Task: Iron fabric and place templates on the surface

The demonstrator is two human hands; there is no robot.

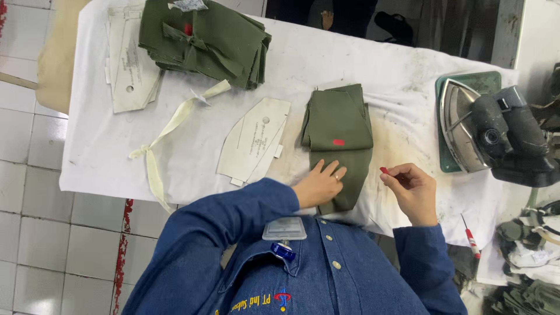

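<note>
The olive-green fabric piece (338, 143) lies on the white padded surface (105, 146) near its front edge, directly ahead of the person; its upper part is folded over and carries a small red mark (338, 142). The left hand (319, 185) rests flat on the lower part of this piece, fingers spread and extended, pressing it down with nothing enclosed in its grip. The right hand (413, 188) is held just right of the piece, clear of the cloth, its thumb and forefinger pinched on a small red marker (384, 170). Just left of the piece lies a pale card template (254, 140) with a curved edge. Further left a cream fabric strip (169, 131) trails across the cover. At the far side sits a stack of matching green pieces (204, 41), beside further pale templates (128, 64). To the right, an iron (490, 131) stands tipped on a green mat (484, 81). A red-handled tool (469, 236) lies at the near right edge.
</note>
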